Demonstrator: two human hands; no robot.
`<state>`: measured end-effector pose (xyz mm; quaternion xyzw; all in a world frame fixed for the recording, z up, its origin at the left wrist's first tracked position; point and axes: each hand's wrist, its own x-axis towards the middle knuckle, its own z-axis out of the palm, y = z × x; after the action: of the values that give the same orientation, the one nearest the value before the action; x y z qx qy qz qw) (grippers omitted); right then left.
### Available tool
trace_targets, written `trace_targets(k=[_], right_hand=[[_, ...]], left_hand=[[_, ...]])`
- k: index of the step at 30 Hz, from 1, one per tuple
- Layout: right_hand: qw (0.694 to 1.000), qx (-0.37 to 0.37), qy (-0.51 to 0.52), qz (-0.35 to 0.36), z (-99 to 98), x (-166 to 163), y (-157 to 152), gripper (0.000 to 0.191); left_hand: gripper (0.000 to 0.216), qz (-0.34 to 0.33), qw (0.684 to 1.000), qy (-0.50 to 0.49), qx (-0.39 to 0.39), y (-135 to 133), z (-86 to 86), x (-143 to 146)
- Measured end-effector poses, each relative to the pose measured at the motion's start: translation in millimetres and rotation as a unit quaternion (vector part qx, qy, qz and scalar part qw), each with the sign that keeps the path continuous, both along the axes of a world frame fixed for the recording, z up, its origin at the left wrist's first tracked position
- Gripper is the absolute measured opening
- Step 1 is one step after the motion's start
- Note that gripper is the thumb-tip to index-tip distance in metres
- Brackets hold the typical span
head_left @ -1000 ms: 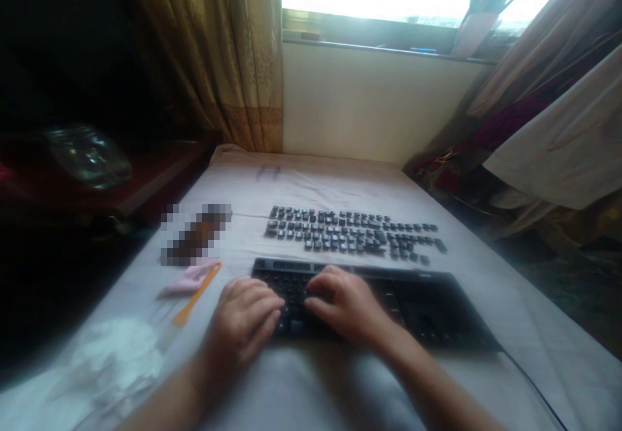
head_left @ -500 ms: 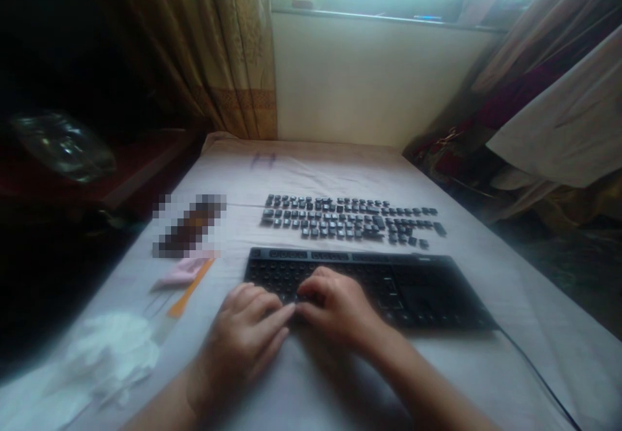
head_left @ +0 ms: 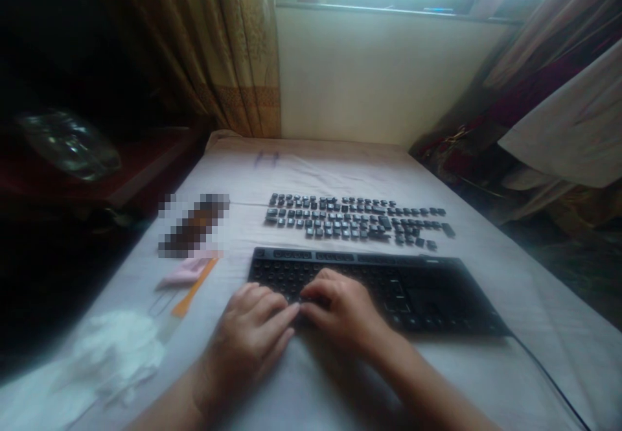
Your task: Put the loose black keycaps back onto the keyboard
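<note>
A black keyboard [head_left: 432, 291] with its keycaps off lies across the white cloth. My left hand [head_left: 250, 330] is at its front left corner, fingers bent over the top and thumb along the front edge. From above, my right hand [head_left: 340, 304] reaches onto the front left part of the keyboard, thumb and forefinger pinched close to my left fingertips. Whatever sits in that pinch is hidden by the fingers. Behind the keyboard, several rows of loose black keycaps [head_left: 330, 217] are laid out.
To the left lie an orange flat tool [head_left: 194, 288], a pink cloth [head_left: 183, 272], a bent wire [head_left: 160, 302] and crumpled white tissue [head_left: 121, 350]. A blurred-out item [head_left: 194, 223] is behind them. The keyboard's cable [head_left: 547, 376] runs off at the front right.
The whole view has shifted slightly, so things appear a little further right. Both hands keep almost the same place and pose on the keyboard.
</note>
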<state>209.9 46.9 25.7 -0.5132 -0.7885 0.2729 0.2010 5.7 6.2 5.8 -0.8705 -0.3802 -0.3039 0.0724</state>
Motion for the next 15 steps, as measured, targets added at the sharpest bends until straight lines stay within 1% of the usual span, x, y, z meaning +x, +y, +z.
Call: trace_targets(k=[5,15], right_hand=[[1.0,-0.003,0.001,0.006,-1.0,0.1,-0.1,0.01],[0.999,0.007,-0.036,0.017,1.2,-1.7,-4.1,0.013]], left_hand=[[0.026,0.001,1.0,-0.003,0.002,-0.5,-0.7,1.0],[0.025,0.003,1.0,-0.009,0.008,-1.2,-0.8,1.7]])
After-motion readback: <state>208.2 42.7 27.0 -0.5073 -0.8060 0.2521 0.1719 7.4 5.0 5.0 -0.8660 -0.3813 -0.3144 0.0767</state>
